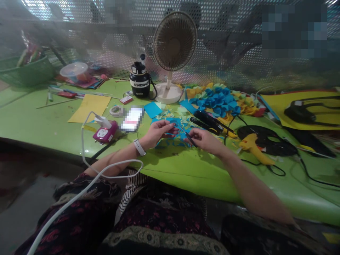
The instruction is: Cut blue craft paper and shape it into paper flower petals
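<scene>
A scrap of blue paper (170, 124) is pinched tight in the left hand (158, 132), and small black-handled scissors (189, 136) are held in the nearly closed right hand (204, 139), blades right up at the paper, so a rushed snip could easily nick a fingertip. Loose blue trimmings (170, 142) lie under both hands near the counter's front edge. A white cable (111, 175) loops by the left forearm (117, 161), and a snag could yank the pink plug-in box (105, 132) off. The yellow glue gun (255, 148) sits off to the right, its black cord (276, 171) easily caught by an elbow.
</scene>
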A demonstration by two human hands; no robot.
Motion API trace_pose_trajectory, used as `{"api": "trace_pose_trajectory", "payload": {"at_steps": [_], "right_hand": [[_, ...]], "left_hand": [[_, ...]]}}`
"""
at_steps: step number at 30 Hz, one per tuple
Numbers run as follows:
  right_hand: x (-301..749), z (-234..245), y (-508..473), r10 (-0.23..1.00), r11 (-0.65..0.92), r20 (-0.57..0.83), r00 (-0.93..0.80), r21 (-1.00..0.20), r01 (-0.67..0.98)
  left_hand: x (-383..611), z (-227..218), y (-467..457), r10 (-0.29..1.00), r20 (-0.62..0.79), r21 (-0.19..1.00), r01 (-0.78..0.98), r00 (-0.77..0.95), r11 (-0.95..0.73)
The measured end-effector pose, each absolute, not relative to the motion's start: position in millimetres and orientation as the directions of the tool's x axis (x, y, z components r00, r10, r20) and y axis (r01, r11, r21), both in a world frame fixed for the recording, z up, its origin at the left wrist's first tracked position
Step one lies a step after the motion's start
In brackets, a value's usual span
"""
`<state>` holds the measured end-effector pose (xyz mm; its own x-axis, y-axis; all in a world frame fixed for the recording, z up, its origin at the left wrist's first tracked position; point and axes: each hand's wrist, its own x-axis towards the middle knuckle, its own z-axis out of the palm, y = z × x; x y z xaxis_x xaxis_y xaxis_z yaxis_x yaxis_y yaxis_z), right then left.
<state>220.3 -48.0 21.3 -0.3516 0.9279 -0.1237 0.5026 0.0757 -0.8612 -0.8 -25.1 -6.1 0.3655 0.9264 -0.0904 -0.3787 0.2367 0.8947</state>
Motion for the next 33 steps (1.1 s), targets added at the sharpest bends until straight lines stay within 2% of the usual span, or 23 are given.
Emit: {"api": "trace_pose_trajectory", "payload": {"at_steps": [9,16,23,33], "right_hand": [[221.1,24.5,-49.8,0.924,0.054,-0.152,-0.351,-0.857,0.513],[221.3,21.1,-48.5,0.925,0.103,-0.112,-0.363,-0.847,0.522],[223.3,22.6,-48.3,0.918,0.06,-0.152,-0.366,-0.859,0.508],[221.2,27.3,-50.4,0.91,0.105,-0.141,-0.39,-0.831,0.546]], "left_hand": [[-1.2,-5.1,-24.6,0.936,-0.075,0.91,-0.36,0.345,0.205],[-1.9,-4.8,-24.4,0.928,-0.074,0.931,-0.309,0.365,0.195],[-4.3,-5.8,-21.0,0.94,-0.086,0.925,-0.324,0.332,0.199],[-2.5,-5.7,-23.6,0.929,-0.085,0.943,-0.271,0.361,0.192]]}}
